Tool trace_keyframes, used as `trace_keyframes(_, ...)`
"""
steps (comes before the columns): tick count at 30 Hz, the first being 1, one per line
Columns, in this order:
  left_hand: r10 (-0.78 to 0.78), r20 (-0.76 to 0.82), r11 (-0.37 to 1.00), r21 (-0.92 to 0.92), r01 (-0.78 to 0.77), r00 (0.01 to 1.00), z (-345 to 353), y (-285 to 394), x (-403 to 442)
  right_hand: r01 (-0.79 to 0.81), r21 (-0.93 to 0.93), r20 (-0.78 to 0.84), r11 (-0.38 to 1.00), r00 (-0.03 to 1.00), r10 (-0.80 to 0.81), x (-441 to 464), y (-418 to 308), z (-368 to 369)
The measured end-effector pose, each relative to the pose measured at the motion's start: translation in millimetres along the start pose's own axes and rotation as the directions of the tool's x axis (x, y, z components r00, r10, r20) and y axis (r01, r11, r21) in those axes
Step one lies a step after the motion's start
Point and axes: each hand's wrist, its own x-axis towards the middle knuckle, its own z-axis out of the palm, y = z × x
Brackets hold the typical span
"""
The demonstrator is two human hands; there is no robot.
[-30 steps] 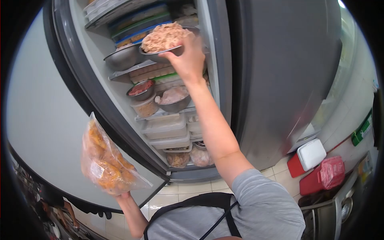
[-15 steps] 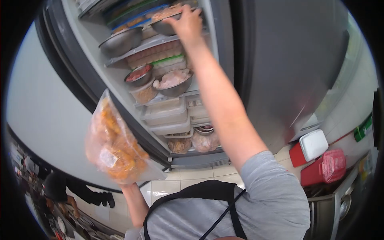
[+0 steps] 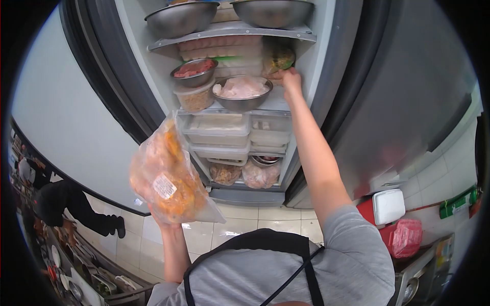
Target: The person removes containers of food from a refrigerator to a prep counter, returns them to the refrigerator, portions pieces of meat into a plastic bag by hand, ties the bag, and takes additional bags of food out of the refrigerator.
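My left hand [image 3: 166, 217] holds up a clear plastic bag [image 3: 176, 176] of orange-coated meat pieces with a white label on it; most of its fingers are behind the bag. Inside the fridge, my right hand [image 3: 289, 81] is closed at the lower edge of a clear plastic bag with green and yellow contents [image 3: 280, 62], at the right end of the middle shelf. Left of this hand stands a steel bowl [image 3: 242, 103] of pale raw meat. Farther left, a smaller steel bowl [image 3: 196, 79] of red meat rests on a clear tub [image 3: 195, 98].
Two large steel bowls stand on the upper shelf [image 3: 235, 33]. Lidded containers [image 3: 217, 130] and bagged food [image 3: 261, 175] fill the lower part. The fridge door [image 3: 76, 92] is open at left. A person in dark clothes [image 3: 76, 204] is at far left; red bins [image 3: 403, 237] stand right.
My right hand has left the bowl on the upper shelf and come down to the bag on the middle shelf. The view has shifted; my left hand still holds the meat bag.
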Motion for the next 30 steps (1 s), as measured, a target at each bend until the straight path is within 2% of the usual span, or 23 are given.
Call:
trace_keyframes(2,0.031,-0.073,0.999,0.021,-0.03,0.997,-0.9,0.1,-1.5,-0.357,0.261,0.008,0.897,0.93,0.367,27.5,-6.7,8.5)
trace_keyframes(3,0.04,-0.085,0.999,0.02,-0.039,0.996,-3.5,2.0,-3.0,-0.432,0.338,-0.092,0.836,0.869,0.486,31.4,-18.5,17.1)
trace_keyframes(5,0.069,-0.152,0.997,0.037,-0.064,0.986,-11.0,6.0,-8.4,-0.437,0.468,-0.112,0.768,0.833,0.542,82.0,20.3,26.9)
trace_keyframes(9,0.081,-0.157,0.997,0.005,-0.081,0.984,-55.9,19.4,-27.4,-0.516,0.505,-0.115,0.692,0.755,0.646,106.9,15.2,41.7)
trace_keyframes(10,0.095,-0.21,0.995,0.062,-0.084,0.973,-60.9,23.3,-32.2,-0.482,0.357,-0.077,0.8,0.839,0.539,116.2,21.5,43.9)
trace_keyframes(12,0.112,-0.262,0.989,0.119,-0.083,0.959,-72.8,29.2,-41.7,-0.417,0.204,-0.014,0.885,0.903,0.429,122.7,23.8,48.9)
trace_keyframes(14,0.149,-0.307,0.979,0.177,-0.097,0.94,-83.5,32.6,-52.0,-0.371,0.113,0.069,0.922,0.928,0.365,124.9,13.7,52.9)
trace_keyframes(16,0.15,-0.38,0.983,0.152,-0.099,0.913,-75.5,33.2,-55.8,-0.309,0.022,0.161,0.951,0.94,0.302,124.5,-3.3,58.4)
trace_keyframes(17,0.147,-0.446,0.987,0.129,-0.099,0.883,-72.4,33.2,-59.0,-0.293,-0.001,0.185,0.956,0.94,0.288,130.4,4.2,59.7)
trace_keyframes(18,0.146,-0.448,0.987,0.127,-0.099,0.882,-72.5,32.4,-60.2,-0.275,-0.024,0.209,0.961,0.939,0.273,137.1,12.4,60.9)
trace_keyframes(19,0.133,-0.467,0.99,0.112,-0.091,0.874,-72.4,32.4,-61.2,-0.17,0.015,0.121,0.985,0.979,0.167,162.6,43.8,61.7)
trace_keyframes(21,0.118,-0.483,0.992,0.095,-0.082,0.868,-76.0,33.2,-60.4,-0.057,0.043,0.024,0.997,0.998,0.056,161.5,43.5,63.3)
trace_keyframes(23,0.107,-0.397,0.991,0.119,-0.064,0.911,-85.0,33.1,-56.6,-0.158,0.377,-0.022,0.913,0.983,0.18,144.9,25.2,62.1)
trace_keyframes(24,0.102,-0.395,0.991,0.118,-0.059,0.913,-85.5,32.3,-54.0,-0.193,0.531,-0.029,0.825,0.969,0.245,124.9,6.3,62.8)
trace_keyframes(26,0.107,-0.326,0.973,0.229,-0.031,0.939,-83.8,31.8,-45.4,-0.224,0.787,-0.008,0.575,0.928,0.373,80.6,-30.7,65.1)
trace_keyframes(27,0.099,-0.327,0.973,0.229,-0.022,0.94,-81.6,31.1,-43.1,-0.221,0.786,-0.016,0.577,0.926,0.377,57.0,-50.9,66.1)
trace_keyframes(29,0.064,-0.247,0.987,0.161,-0.025,0.967,-74.7,27.0,-36.8,-0.182,0.587,-0.221,0.789,0.902,0.371,21.4,-82.0,64.1)
trace_keyframes(30,0.052,-0.248,0.987,0.162,-0.012,0.967,-72.4,24.5,-33.9,-0.183,0.569,-0.021,0.802,0.971,0.236,29.5,-67.5,48.2)
